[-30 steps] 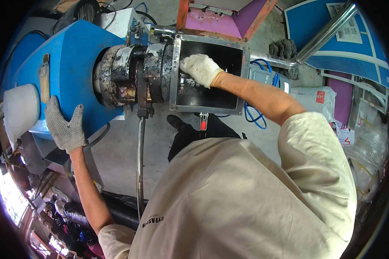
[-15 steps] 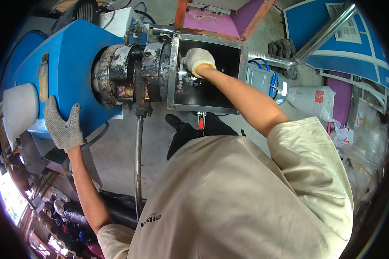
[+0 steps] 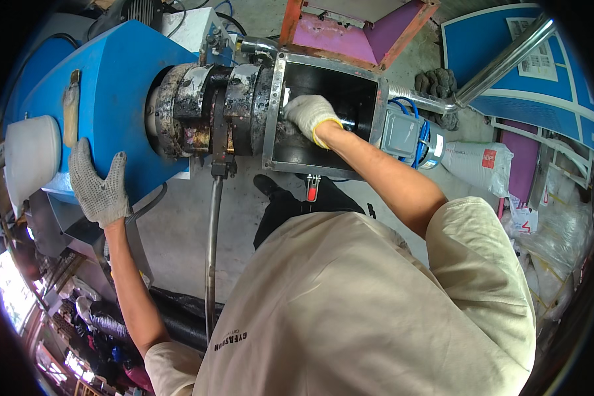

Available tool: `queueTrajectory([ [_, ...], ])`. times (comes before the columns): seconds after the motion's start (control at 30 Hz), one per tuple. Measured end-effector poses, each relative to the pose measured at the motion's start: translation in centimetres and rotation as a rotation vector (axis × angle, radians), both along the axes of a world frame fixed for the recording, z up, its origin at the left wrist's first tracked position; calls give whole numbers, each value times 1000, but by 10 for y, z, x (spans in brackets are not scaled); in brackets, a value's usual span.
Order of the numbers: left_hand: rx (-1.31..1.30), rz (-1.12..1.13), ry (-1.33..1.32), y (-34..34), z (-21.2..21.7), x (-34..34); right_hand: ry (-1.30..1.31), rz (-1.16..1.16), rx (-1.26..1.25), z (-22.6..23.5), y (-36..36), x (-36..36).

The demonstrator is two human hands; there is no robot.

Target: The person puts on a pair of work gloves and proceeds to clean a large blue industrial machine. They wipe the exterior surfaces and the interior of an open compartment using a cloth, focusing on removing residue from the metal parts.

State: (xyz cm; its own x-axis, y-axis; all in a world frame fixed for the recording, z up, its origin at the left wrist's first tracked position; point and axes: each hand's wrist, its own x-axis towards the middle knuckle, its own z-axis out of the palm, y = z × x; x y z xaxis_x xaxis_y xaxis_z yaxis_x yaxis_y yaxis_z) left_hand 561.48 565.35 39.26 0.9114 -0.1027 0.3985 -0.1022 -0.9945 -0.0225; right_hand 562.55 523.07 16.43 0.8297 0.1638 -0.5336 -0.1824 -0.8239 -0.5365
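My gloved left hand (image 3: 99, 188) rests on the edge of a blue machine housing (image 3: 122, 99) with its fingers stretched out, holding nothing. Just beyond its fingertips a brush-like tool (image 3: 71, 111) lies on the housing. My gloved right hand (image 3: 312, 119) reaches inside an open rectangular metal box (image 3: 317, 169), near its left wall. Its fingers are curled, and their tips are hidden, so what they hold, if anything, does not show. A blackened metal clamp ring (image 3: 245, 105) joins the box to the machine.
A red-tipped latch (image 3: 312, 190) hangs from the box's near side. A metal pole (image 3: 214, 257) stands below the clamp. Right of the box sit a grey motor (image 3: 401, 134) with blue tubes and white sacks (image 3: 476, 162). A white plastic container (image 3: 32, 162) is at the far left.
My right hand has shifted slightly down inside the box, and its fingers look more curled. The whole view has moved a little. The left hand stays on the housing.
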Motion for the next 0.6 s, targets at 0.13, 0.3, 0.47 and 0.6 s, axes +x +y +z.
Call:
queueTrajectory([
  [0.13,-9,22,18,2,-1,-3,-101,532,-472,13,23,-7],
  [0.3,-62,-19,-3,-4,0,2,-13,-139,80,32,4,-5],
  [0.47,-47,29,8,-1,2,-8,169,-459,483,59,14,-24],
  [0.6,-73,-27,-69,12,5,-9,-255,-441,588,82,1,-6],
])
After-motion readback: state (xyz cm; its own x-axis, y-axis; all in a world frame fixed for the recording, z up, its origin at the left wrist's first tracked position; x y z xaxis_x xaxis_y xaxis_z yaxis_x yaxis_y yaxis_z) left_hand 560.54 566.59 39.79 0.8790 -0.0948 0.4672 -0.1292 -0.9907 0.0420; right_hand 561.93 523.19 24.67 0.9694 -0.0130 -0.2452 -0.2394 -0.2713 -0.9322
